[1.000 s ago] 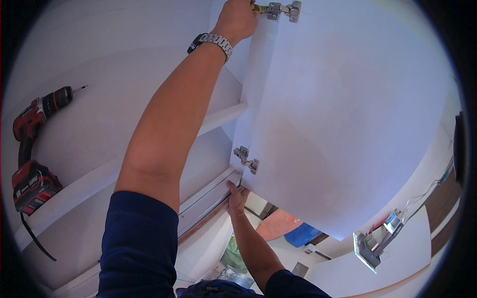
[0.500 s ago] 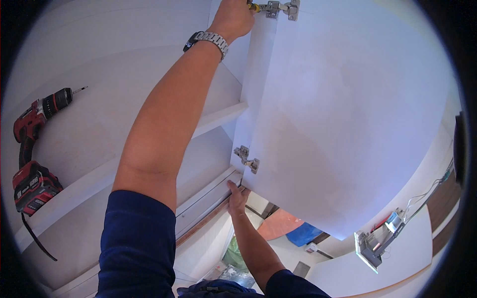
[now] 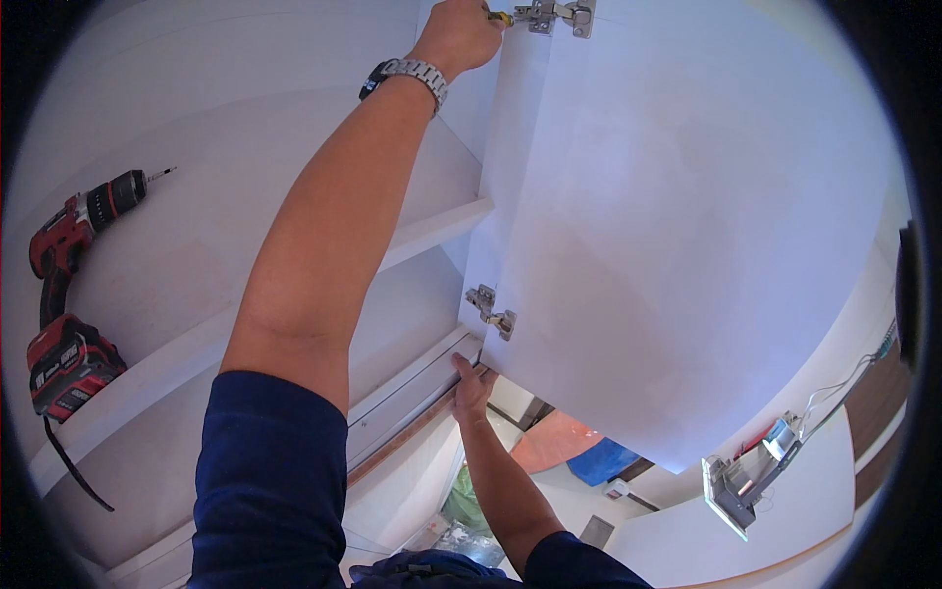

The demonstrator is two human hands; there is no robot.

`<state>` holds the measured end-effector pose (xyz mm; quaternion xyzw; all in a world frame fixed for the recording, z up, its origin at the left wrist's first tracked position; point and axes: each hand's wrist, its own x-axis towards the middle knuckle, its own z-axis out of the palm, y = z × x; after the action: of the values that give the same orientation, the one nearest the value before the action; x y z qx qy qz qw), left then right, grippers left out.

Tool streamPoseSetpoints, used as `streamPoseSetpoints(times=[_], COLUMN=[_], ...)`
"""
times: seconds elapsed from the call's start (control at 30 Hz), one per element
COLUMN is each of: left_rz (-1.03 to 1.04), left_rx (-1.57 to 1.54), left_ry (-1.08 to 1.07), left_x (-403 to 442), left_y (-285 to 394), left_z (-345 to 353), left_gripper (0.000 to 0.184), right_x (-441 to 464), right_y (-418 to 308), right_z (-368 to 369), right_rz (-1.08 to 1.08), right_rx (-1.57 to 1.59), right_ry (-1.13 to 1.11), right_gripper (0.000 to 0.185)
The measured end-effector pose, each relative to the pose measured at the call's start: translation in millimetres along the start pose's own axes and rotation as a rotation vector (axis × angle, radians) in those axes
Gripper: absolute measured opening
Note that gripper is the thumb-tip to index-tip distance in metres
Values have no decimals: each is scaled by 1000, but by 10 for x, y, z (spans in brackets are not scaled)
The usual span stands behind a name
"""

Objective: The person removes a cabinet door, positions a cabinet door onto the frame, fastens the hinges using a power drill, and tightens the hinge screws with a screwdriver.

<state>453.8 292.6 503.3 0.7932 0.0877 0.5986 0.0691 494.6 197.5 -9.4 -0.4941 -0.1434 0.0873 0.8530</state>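
My left hand [image 3: 457, 41], with a metal-band watch on its wrist, is closed around a screwdriver [image 3: 502, 18] with a yellow part showing. The tool points at the upper hinge [image 3: 552, 17], which joins the white cabinet door [image 3: 677, 216] to the side panel. My right hand [image 3: 474, 391] grips the bottom edge of the cabinet [image 3: 422, 393] near the door's lower corner, thumb on top and fingers underneath, partly hidden. Above that hand is the lower hinge [image 3: 490, 310]. The door stands swung open to the right.
A red and black cordless drill [image 3: 78, 265] lies inside the cabinet at the left, by a white shelf [image 3: 432, 234]. Below right, a lit lamp-like device [image 3: 731, 491] with cables stands near a white surface [image 3: 785, 530]. Blue [image 3: 601, 461] and green [image 3: 463, 503] items are underneath.
The view has shifted slightly, so most things sit a few pixels further right. Both hands keep nearly the same places, the left with the screwdriver at the upper hinge.
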Motion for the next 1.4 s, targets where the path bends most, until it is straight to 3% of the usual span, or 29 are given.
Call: streamPoseSetpoints(times=[0.37, 0.6, 0.83, 0.9, 1.1, 1.2, 1.4], left_rz=[-89, -106, 296, 295, 633, 326, 375], left_rx=[8, 5, 171, 212, 389, 357, 384], left_ry=[-110, -93, -51, -89, 39, -173, -141], left_x=[-17, -29, 66, -25, 21, -34, 175], left_y=[54, 77, 47, 220, 162, 352, 276], left_z=[-74, -74, -146, -242, -138, -303, -249], left_gripper=[44, 43, 20, 19, 23, 21, 25], right_x=[52, -69, 92, 113, 84, 61, 7], right_y=[76, -116, 151, 183, 165, 131, 18], right_z=[-27, 44, -41, -48, -42, -5, 36], right_rz=[-14, 11, -38, -48, 28, 17, -32], right_rx=[-77, 104, -64, -69, 2, 68, 65], right_ry=[9, -31, 6, 3, 10, 44, 63], right_gripper=[95, 93, 92, 92, 92, 90, 86])
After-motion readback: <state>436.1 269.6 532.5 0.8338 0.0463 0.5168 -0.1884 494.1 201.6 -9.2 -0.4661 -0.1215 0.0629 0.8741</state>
